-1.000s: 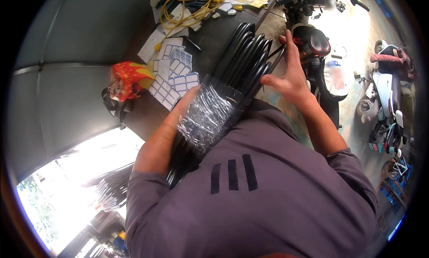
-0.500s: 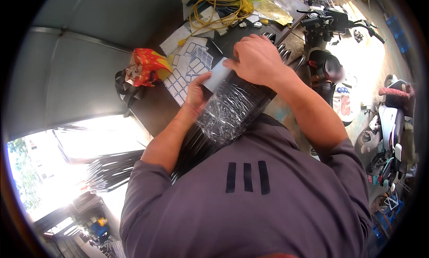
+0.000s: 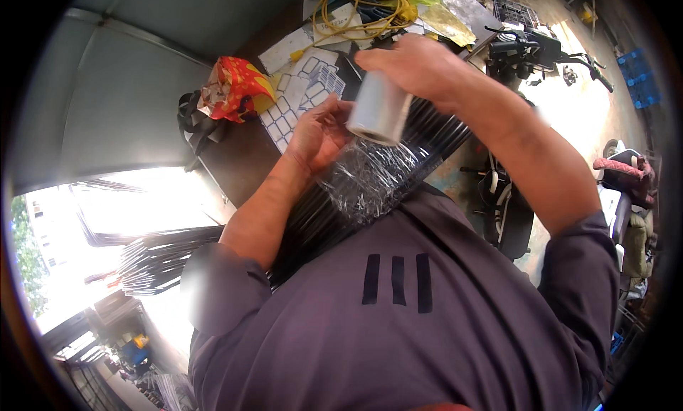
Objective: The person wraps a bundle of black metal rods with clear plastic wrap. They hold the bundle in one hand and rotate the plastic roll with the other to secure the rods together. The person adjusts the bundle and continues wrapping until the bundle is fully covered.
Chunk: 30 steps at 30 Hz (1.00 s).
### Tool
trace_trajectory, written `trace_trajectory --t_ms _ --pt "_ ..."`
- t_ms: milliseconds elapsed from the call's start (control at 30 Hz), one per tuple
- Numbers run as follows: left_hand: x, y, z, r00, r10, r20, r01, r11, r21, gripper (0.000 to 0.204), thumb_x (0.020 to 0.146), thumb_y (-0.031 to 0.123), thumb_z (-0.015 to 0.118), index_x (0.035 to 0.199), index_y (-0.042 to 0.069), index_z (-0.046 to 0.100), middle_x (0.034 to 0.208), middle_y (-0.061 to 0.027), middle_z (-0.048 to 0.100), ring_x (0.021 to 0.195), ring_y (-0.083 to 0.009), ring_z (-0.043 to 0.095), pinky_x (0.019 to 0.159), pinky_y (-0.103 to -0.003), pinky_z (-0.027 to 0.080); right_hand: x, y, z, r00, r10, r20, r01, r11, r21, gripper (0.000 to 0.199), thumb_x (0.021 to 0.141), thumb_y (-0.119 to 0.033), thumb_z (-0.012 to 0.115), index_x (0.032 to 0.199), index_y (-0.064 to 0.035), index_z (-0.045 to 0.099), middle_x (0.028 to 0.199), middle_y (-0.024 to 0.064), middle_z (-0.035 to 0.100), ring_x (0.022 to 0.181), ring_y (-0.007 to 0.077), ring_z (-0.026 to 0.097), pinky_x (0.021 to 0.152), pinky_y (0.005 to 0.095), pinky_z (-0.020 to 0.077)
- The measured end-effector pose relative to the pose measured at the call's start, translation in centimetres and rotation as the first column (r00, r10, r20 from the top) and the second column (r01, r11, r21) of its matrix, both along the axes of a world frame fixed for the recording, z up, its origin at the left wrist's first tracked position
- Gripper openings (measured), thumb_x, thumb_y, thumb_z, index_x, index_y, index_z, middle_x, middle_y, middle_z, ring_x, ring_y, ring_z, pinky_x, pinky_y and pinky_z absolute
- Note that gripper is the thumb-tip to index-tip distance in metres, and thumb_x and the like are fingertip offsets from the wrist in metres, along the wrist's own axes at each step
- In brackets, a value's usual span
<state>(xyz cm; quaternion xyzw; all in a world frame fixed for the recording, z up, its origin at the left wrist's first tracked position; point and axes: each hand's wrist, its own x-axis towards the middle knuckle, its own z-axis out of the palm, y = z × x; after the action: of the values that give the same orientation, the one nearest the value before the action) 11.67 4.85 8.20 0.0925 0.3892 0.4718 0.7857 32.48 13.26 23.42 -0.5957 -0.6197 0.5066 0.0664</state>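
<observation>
My right hand [image 3: 420,70] grips the upper end of a roll of clear stretch film [image 3: 378,111], which is tilted with its cardboard core end facing down toward me. Film from such a roll is wound in crinkled layers, a clear film wrapping [image 3: 373,180], round a bundle of long thin black rods [image 3: 313,230]. The bundle lies slantwise in front of my chest, from lower left to upper right. My left hand [image 3: 318,135] is beside the roll and the wrapped section, fingers loosely curved and apart, with nothing visible in it; whether its fingertips touch the roll I cannot tell.
Label sheets [image 3: 284,112], a yellow cable coil [image 3: 356,20] and a red bag [image 3: 238,91] lie on the table [image 3: 245,169] beyond my hands. More black rods [image 3: 163,258] stick out at left. An electric scooter [image 3: 530,48] stands at right.
The film roll has swung up over the bundle, its core end now showing. My right hand has risen slightly; my left hand has come off the roll, its fingers loosened.
</observation>
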Motion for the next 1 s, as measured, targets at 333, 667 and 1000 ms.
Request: trace_trajectory --t_ms 333,667,1000 --pt "1.7 0.0 -4.6 0.797 -0.521 -0.305 0.518 0.850 -0.097 0.033 0.109 0.015 0.062 0.137 -0.002 0.067 0.117 -0.0099 0.077 0.098 -0.0160 0.077 0.087 -0.030 0.064 14.5 -9.6 -2.4 0.981 0.018 0.191 0.022 0.979 -0.204 0.061 0.095 -0.047 0.085 0.093 0.0127 0.070 0.080 0.0109 0.067 0.065 0.0180 0.068 0.058 0.0366 0.0527" --pt "2.6 -2.8 -4.6 0.774 -0.628 0.075 0.632 0.765 -0.121 0.031 0.107 0.014 0.063 0.133 -0.003 0.068 0.118 -0.0121 0.078 0.098 -0.0182 0.078 0.087 -0.033 0.067 11.4 -12.4 -17.4 0.873 -0.238 -0.427 0.166 0.966 -0.199 0.026 0.090 0.005 0.070 0.116 0.0035 0.073 0.099 0.0103 0.077 0.082 0.0218 0.074 0.069 0.0365 0.0601" --pt "2.5 -2.8 -5.7 0.824 -0.564 0.063 0.567 0.820 -0.077 0.031 0.106 0.012 0.064 0.132 -0.004 0.068 0.115 -0.0138 0.078 0.097 -0.0205 0.079 0.086 -0.035 0.067 9.6 -10.1 -19.5 0.955 0.239 -0.176 -0.181 0.938 0.294 0.036 0.093 -0.006 0.073 0.128 -0.0040 0.075 0.122 0.0148 0.077 0.096 0.0220 0.076 0.082 0.0385 0.0627"
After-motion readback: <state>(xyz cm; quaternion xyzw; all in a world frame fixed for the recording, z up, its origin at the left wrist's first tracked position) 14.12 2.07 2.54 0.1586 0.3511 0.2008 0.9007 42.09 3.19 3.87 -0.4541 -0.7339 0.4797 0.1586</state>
